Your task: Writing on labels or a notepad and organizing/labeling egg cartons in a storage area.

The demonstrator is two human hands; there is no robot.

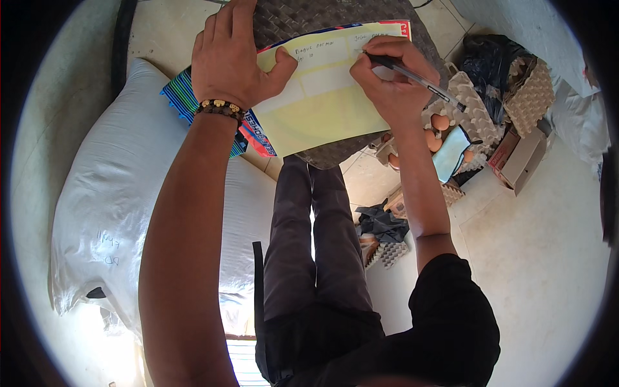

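Note:
A yellow sheet of self-adhesive labels (329,113) with white label fields lies on a dark woven-pattern seat or stool top (333,12). Handwriting in dark ink stands on two of its upper fields. My left hand (237,63) rests flat with spread fingers on the sheet's upper left, a beaded bracelet at the wrist. In my right hand (399,80) is a clear-barrelled ballpoint pen (430,87) with a dark grip, its tip at the upper right field. Below the sheet's left part, a red and blue printed packet edge (258,133) shows, beside a blue-and-green striped item (184,96).
A large stuffed white sack (116,179) lies at the left. On the right stand egg trays (466,92) with brown eggs (440,122), a light blue cloth item (450,154), black plastic bags (488,67) and an open cardboard box (522,162). Another black bag (384,222) lies lower down.

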